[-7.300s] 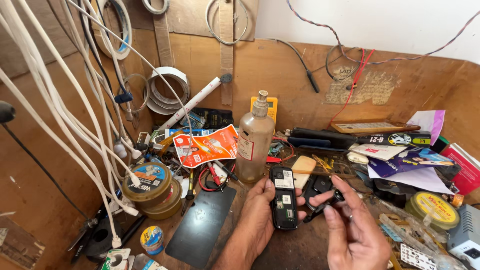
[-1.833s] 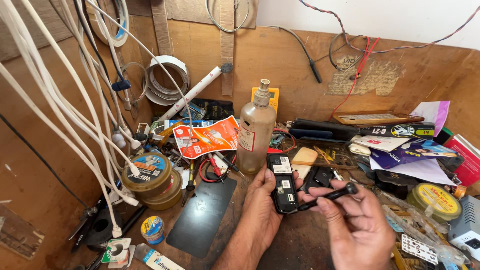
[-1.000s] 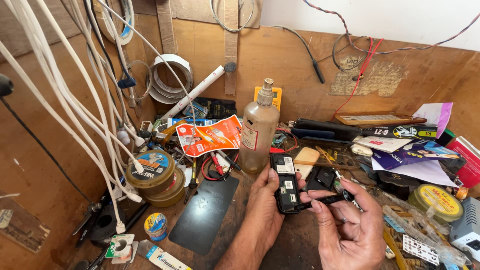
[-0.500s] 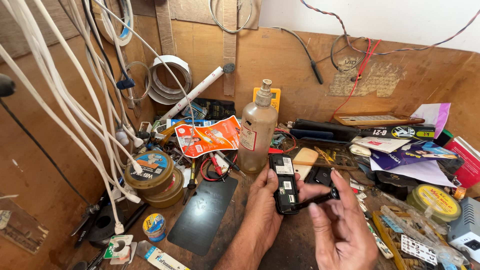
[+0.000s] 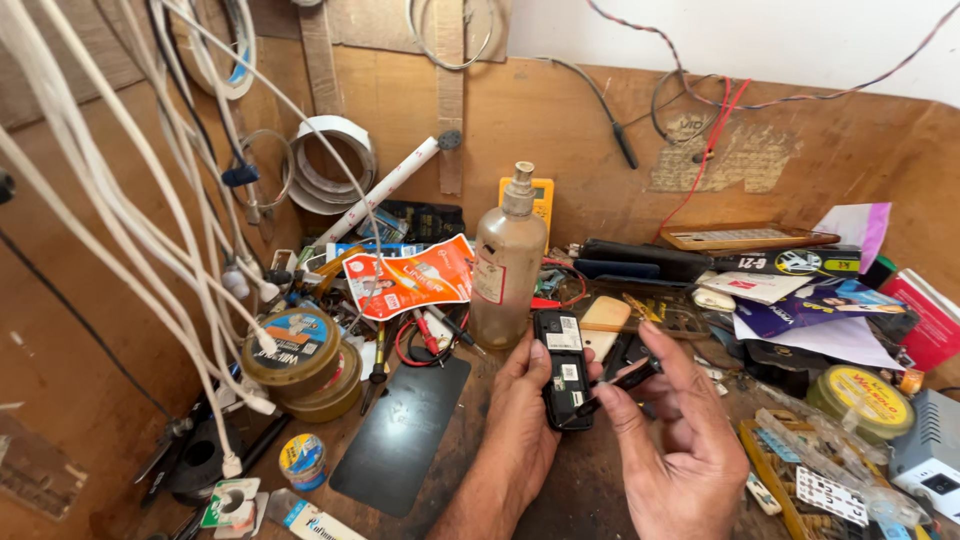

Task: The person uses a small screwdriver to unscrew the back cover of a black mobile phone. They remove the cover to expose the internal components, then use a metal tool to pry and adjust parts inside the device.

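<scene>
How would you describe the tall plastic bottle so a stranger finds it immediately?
Start at the brown wooden back wall of the cluttered workbench. Before it, beside the orange packet, stands a tall, cloudy, translucent plastic bottle. Its pump top rises above everything nearby.

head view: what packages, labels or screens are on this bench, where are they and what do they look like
Orange pouch: crumpled, white patches, left of the bottle.
Bottle label: small pale rectangle on the cloudy bottle.
Phone stickers: white, on the open black phone the left hand holds.
Round tin: yellow-green lid, far right.
Yellow meter: grey screen, behind the bottle.
</scene>
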